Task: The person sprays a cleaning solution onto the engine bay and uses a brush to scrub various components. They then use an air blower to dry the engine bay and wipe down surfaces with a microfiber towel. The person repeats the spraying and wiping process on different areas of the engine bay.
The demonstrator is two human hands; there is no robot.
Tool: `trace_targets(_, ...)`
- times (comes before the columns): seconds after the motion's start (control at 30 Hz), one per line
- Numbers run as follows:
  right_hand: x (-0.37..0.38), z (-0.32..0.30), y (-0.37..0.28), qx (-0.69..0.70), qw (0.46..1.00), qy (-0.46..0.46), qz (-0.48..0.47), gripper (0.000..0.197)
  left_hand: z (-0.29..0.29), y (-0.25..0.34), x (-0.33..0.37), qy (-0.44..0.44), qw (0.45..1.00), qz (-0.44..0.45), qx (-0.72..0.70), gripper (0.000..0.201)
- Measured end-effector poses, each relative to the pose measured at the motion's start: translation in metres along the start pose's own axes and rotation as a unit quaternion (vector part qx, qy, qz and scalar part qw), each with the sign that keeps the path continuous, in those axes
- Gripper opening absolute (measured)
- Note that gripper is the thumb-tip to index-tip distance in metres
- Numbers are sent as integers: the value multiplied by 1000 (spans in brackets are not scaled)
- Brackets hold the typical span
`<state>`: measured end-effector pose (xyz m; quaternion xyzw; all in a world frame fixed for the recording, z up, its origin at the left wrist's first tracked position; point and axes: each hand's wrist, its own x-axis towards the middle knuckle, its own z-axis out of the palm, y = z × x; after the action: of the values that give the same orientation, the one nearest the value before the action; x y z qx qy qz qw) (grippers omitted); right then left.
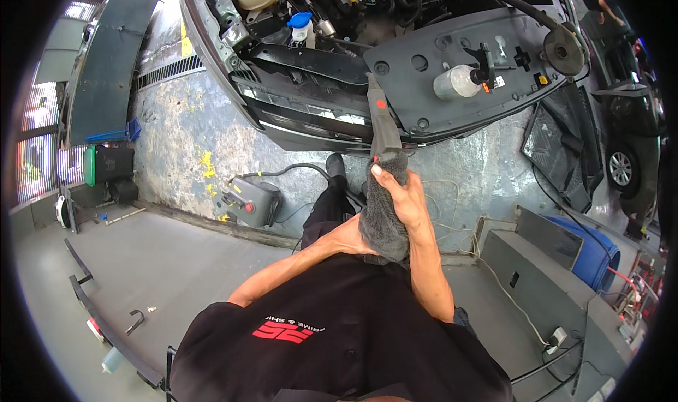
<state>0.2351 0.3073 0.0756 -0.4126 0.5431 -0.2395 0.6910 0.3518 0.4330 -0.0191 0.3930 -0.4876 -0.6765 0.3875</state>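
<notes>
A long, dark plastic trim piece (385,123) with a red dot points away from me toward the car's front. A dark grey microfiber cloth (382,229) is draped round its near end. My right hand (402,197) is closed on the trim piece and the cloth's upper part, thumb lying along the top. Lower down, my left hand (354,237) grips the cloth from its left side; its fingers are hidden behind the fabric. The far tip of the trim piece overlaps the edge of a black panel (395,67) lying across the car front.
On the panel lies a spray bottle (455,83). The engine bay holds a blue-capped reservoir (300,26). A grey machine with a hose (254,202) stands on the floor to the left. At right are black trim parts (561,148), a blue drum (593,257) and a cable (508,289).
</notes>
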Motion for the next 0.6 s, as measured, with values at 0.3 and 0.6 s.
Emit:
trace_targets(0.3, 22, 22, -10, 10, 1000, -18, 1, 39, -58, 30, 17, -94, 993, -65, -13, 66)
trace_targets(0.6, 37, 62, -35, 12, 997, 74, -15, 36, -117, 27, 24, -142, 989, -30, 36, 62)
